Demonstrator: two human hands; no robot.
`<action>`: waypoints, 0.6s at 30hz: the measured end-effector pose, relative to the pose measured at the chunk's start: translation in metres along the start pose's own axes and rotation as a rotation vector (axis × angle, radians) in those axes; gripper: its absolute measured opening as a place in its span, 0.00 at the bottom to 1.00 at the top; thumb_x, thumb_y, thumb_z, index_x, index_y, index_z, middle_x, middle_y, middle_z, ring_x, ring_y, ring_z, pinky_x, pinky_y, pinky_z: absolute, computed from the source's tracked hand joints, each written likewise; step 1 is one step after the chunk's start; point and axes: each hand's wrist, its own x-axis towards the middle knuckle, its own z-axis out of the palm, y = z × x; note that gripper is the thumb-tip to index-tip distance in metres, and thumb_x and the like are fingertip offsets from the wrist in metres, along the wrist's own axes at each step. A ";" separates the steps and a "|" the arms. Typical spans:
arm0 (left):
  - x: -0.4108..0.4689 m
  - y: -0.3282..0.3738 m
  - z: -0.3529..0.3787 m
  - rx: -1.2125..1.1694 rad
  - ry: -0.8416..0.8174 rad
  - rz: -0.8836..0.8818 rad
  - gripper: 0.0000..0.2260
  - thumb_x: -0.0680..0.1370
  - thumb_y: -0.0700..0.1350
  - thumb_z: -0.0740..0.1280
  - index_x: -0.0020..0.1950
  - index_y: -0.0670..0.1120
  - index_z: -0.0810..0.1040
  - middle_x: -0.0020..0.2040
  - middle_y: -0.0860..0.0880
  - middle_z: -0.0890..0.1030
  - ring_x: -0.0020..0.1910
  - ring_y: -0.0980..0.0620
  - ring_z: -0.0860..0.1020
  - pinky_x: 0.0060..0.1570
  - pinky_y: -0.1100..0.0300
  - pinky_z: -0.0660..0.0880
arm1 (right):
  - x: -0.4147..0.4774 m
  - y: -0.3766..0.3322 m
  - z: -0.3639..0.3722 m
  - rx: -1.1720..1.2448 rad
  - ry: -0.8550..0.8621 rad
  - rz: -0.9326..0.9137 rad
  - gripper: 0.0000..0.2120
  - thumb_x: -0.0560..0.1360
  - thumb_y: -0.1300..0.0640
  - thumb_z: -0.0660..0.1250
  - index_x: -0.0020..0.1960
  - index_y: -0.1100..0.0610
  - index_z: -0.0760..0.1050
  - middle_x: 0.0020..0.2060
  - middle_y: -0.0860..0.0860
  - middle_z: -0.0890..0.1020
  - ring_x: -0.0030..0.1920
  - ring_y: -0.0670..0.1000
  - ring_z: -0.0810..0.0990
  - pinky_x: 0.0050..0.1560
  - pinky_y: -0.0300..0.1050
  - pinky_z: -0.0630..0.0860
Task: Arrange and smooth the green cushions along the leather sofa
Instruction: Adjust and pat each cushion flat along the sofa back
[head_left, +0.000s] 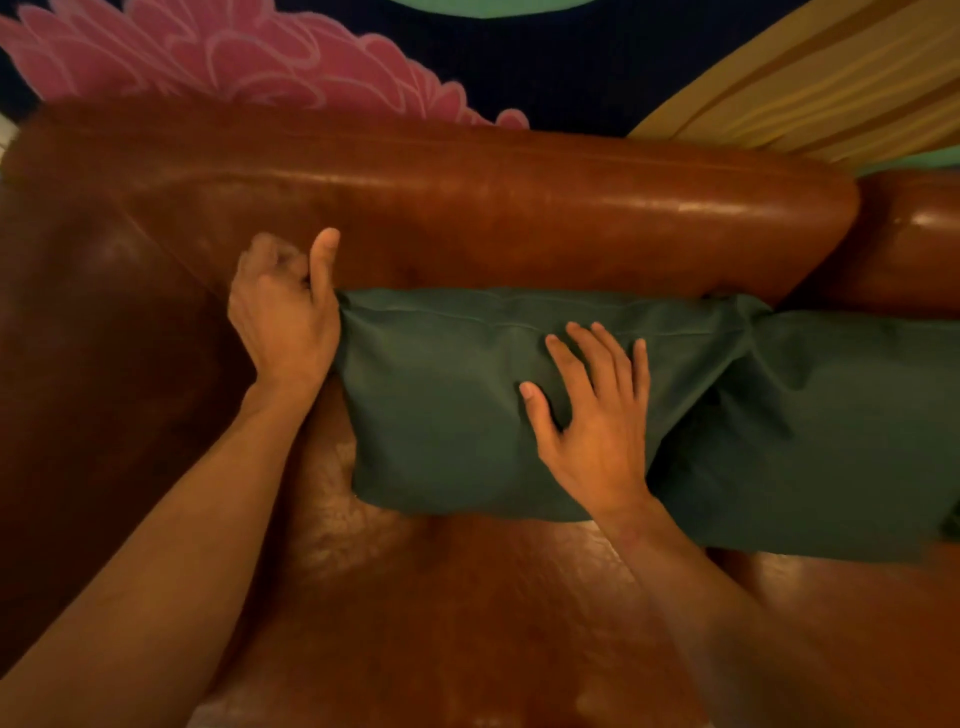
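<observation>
Cushion (441, 405) lies under flat right hand (597, 431), left hand (283, 317) gripping its edge.

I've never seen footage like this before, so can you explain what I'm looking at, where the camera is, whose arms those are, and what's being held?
There is no machine here. There is one picture, from a wide-angle camera worn on a person's head, looking forward and down, so the two bare arms are the wearer's own. Below them is a brown leather sofa. Two green cushions lean against its backrest: the nearer cushion in the middle and a second cushion to its right, overlapping it slightly. The left hand grips the nearer cushion's upper left corner. The right hand lies open and flat on its front, apparently pressing or smoothing it.
</observation>
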 end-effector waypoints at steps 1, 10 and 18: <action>0.000 -0.001 0.002 0.024 -0.013 0.008 0.35 0.83 0.67 0.52 0.41 0.37 0.78 0.43 0.38 0.80 0.43 0.35 0.78 0.43 0.45 0.67 | -0.001 0.002 0.000 -0.005 -0.012 -0.008 0.23 0.83 0.42 0.64 0.71 0.56 0.76 0.73 0.54 0.75 0.78 0.57 0.68 0.81 0.66 0.55; 0.004 0.003 0.003 0.012 0.015 -0.061 0.31 0.84 0.65 0.54 0.42 0.40 0.81 0.42 0.37 0.84 0.42 0.35 0.79 0.42 0.48 0.66 | 0.007 0.007 0.004 0.022 -0.019 -0.003 0.23 0.84 0.42 0.63 0.72 0.56 0.76 0.73 0.54 0.75 0.78 0.57 0.67 0.80 0.67 0.56; -0.049 -0.050 0.014 -0.458 0.023 -0.389 0.17 0.84 0.57 0.60 0.44 0.48 0.77 0.41 0.41 0.82 0.43 0.42 0.82 0.49 0.42 0.79 | 0.023 -0.025 0.000 0.129 0.058 0.009 0.21 0.82 0.45 0.66 0.68 0.58 0.79 0.67 0.56 0.79 0.74 0.58 0.73 0.80 0.66 0.57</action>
